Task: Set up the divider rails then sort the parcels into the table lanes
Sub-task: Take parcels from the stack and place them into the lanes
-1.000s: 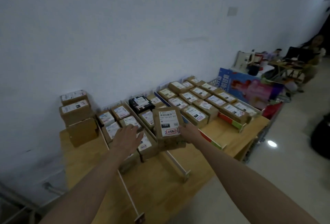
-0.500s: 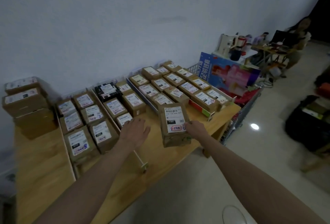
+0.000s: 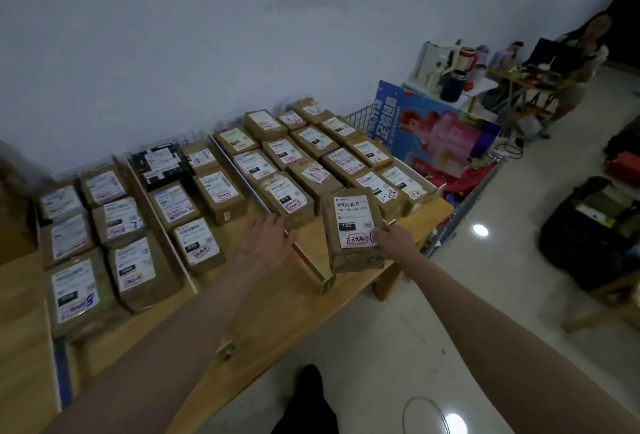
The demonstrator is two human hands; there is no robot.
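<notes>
My right hand (image 3: 394, 241) pinches the lower right edge of a brown parcel (image 3: 353, 229) with a white label, held tilted above the right front part of the wooden table (image 3: 277, 298). My left hand (image 3: 266, 241) hovers with its fingers spread over the table, beside a divider rail (image 3: 304, 257) with a red and green edge. Several labelled brown parcels (image 3: 207, 193) lie in rows between white divider rails (image 3: 162, 222). One black parcel (image 3: 161, 165) sits near the wall.
A wire cart (image 3: 467, 187) holding a blue and pink poster stands at the table's right end. Dark bags (image 3: 588, 225) lie on the tiled floor to the right. A person sits at a cluttered desk (image 3: 540, 77) in the far corner.
The view has swung right along the table. My right hand has carried the parcel to the right, over the rightmost lanes, and my left hand has followed it.
</notes>
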